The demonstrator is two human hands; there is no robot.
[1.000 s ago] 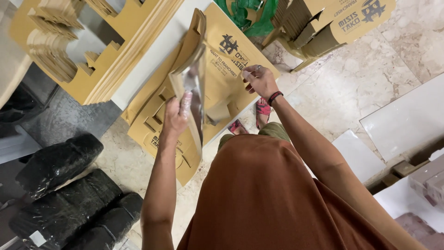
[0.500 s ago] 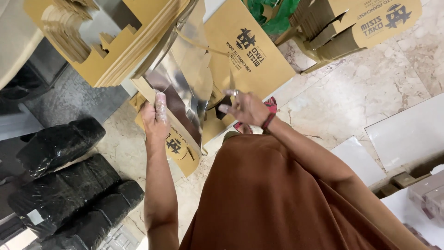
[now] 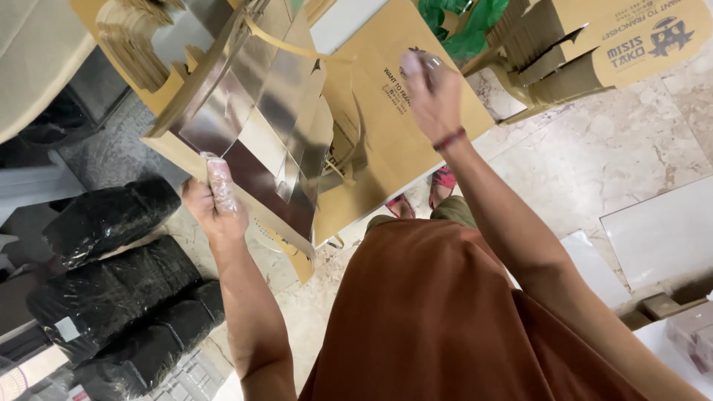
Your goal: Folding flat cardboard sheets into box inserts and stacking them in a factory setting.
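Upper centre of frame: foil-lined cardboard sheet (image 3: 260, 126) held up, shiny side toward camera. Left hand (image 3: 215, 204), centre left, fingers pinched on sheet's lower left edge. Right hand (image 3: 431, 89), upper centre right, raised just beside sheet's right side; fingers loosely spread, gripping nothing visible. Black wrapped bundles (image 3: 111, 289) lower left, on floor.

Folded box (image 3: 260, 126): tan brown outside, shiny silver inside, mirror-like reflections. Flat cardboard sheet (image 3: 394, 119): plain tan, small dark print. Left hand (image 3: 215, 208): clear, glossy plastic cover over one finger. Right hand (image 3: 431, 89): pale nails, dark red band at wrist. Skirt (image 3: 445, 319): solid rust brown. Sandals (image 3: 443, 178): pink-red. Bundles (image 3: 111, 282): glossy black wrap, one small grey patch. Bag (image 3: 464, 22): bright green. Floor (image 3: 616, 141): beige marble, veined, mottled. Slabs (image 3: 661, 230): plain white.
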